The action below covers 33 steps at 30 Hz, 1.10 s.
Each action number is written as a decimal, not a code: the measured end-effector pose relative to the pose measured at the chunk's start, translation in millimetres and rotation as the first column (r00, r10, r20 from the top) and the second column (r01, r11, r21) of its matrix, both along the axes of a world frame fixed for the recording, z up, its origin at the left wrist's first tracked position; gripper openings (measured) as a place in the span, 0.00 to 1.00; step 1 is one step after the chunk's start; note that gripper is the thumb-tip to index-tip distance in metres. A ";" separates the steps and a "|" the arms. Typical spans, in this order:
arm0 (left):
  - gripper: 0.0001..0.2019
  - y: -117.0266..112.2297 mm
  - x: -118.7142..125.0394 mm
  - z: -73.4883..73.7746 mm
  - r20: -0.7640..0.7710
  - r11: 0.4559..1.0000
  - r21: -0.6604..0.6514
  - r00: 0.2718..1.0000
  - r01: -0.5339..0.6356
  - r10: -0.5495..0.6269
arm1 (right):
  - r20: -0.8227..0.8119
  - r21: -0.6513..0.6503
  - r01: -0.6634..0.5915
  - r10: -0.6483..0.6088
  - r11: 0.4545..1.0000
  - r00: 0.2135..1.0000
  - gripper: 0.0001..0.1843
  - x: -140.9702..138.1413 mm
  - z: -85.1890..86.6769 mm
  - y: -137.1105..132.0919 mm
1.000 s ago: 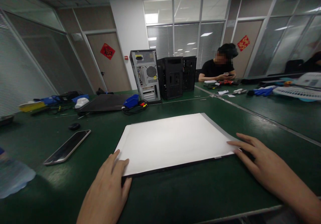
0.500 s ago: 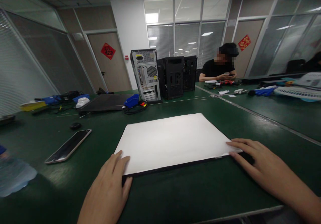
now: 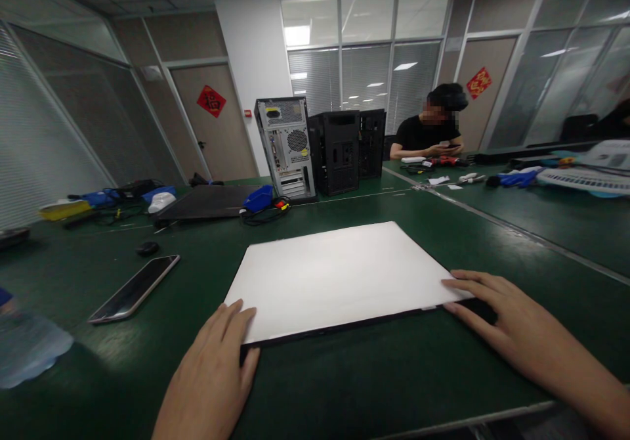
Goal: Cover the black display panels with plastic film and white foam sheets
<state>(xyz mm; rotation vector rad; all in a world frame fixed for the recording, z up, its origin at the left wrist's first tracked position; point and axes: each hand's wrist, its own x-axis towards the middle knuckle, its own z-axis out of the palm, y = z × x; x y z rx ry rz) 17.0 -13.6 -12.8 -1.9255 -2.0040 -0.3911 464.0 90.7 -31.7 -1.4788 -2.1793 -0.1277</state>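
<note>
A flat white panel (image 3: 335,279) with a thin black edge lies in front of me, a small pale tab at its near edge towards the right. My left hand (image 3: 211,361) is at its near left corner, fingertips on top and thumb at the near edge. At the near right corner, my right hand (image 3: 497,315) rests its fingers on the white surface, with the thumb against the near edge. Both hands are partly curled around the corners they hold, and the panel's underside is hidden.
A phone (image 3: 135,289), a small black object (image 3: 147,248) and a clear plastic bottle (image 3: 32,348) are on the left of the green table (image 3: 374,387). Computer cases (image 3: 288,148) stand behind, beside a blue object (image 3: 258,198). A person (image 3: 428,131) sits across the table.
My right hand has shifted very slightly left at the panel's corner. The left hand and the panel look almost unmoved.
</note>
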 end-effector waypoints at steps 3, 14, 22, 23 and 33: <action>0.22 0.4 0.5 0.3 -0.005 1.000 -0.010 1.000 -0.009 0.009 | -0.005 -0.011 -0.013 0.012 1.000 1.000 0.26 0.9 0.0 0.2; 0.23 1.1 0.5 0.2 -0.020 1.000 -0.023 1.000 -0.002 0.001 | -0.008 0.003 -0.001 0.001 1.000 1.000 0.26 -1.5 1.8 -1.5; 0.23 0.5 1.5 1.7 -0.001 1.000 -0.027 1.000 -0.006 0.006 | -0.004 -0.001 -0.006 0.006 1.000 1.000 0.26 -1.1 2.0 -1.8; 0.23 0.4 1.4 1.7 0.001 1.000 -0.027 1.000 -0.006 0.006 | -0.006 -0.002 -0.005 0.005 1.000 1.000 0.26 -1.2 2.1 -1.6; 0.22 0.3 0.2 1.0 -0.044 1.000 -0.020 0.999 0.006 -0.007 | -0.001 -0.003 -0.006 0.006 1.000 1.000 0.26 -2.8 4.3 -2.8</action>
